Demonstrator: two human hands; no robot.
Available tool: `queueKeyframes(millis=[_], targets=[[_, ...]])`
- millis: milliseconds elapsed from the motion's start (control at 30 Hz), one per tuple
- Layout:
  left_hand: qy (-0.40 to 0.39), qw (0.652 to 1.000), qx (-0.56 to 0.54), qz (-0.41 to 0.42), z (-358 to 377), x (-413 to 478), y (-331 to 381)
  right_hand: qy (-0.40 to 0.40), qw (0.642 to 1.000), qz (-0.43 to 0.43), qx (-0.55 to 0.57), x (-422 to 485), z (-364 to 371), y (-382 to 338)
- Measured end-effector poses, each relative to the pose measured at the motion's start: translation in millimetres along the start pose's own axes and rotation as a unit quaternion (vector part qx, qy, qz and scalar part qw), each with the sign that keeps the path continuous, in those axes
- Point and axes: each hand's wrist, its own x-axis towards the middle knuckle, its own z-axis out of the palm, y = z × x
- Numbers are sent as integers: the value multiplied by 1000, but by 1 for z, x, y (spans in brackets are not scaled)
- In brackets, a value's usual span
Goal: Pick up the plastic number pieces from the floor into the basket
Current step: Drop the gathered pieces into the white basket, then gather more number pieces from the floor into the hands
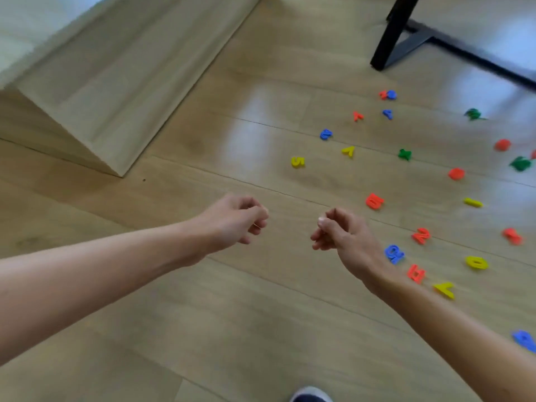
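Note:
Several plastic number pieces in red, blue, yellow and green lie scattered on the wooden floor [203, 329] to the right. Among them are a yellow 5 [298, 162], a red piece [374, 201], a red 2 [421, 235], a blue piece [394, 253] and a yellow 0 [477, 263]. My left hand [232, 220] and my right hand [338, 233] hover side by side above bare floor, both loosely curled with nothing in them. The right hand is just left of the blue piece. No basket is in view.
A pale wooden cabinet [110, 91] stands at the upper left, its corner reaching toward the middle. A black table leg [391, 33] with a floor bar stands at the upper right. The toe of a shoe [311, 396] shows at the bottom edge.

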Motion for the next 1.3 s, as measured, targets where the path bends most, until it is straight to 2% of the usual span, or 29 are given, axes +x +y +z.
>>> queueKeyframes(millis=[167,333,400,500,633,700,833,933,1000,1100,1300], targets=[[-118,979,144,79,87,52,58,77,997,14,15,-10,-62,32],[-189,905,321,207,144,84,90,143,990,21,2,-25,-102,50],[-234,862,384,235,167,94,95,183,983,18,-20,-33,-118,58],[-301,768,491,282,195,108,114,239,970,10,-48,-47,-141,67],[-373,657,556,347,214,123,149,273,956,26,-106,-64,-165,78],[-392,622,576,356,210,136,155,276,950,38,-142,-67,-172,80],[-362,613,568,413,209,163,135,239,935,75,-253,-61,-174,83],[-311,616,546,476,219,175,96,219,881,111,-405,-60,-162,91],[-296,610,535,504,227,178,73,216,851,129,-461,-59,-153,97],[-288,598,544,513,233,176,47,221,837,145,-479,-56,-141,102],[-255,594,524,554,242,169,32,247,845,123,-458,-50,-127,108]])
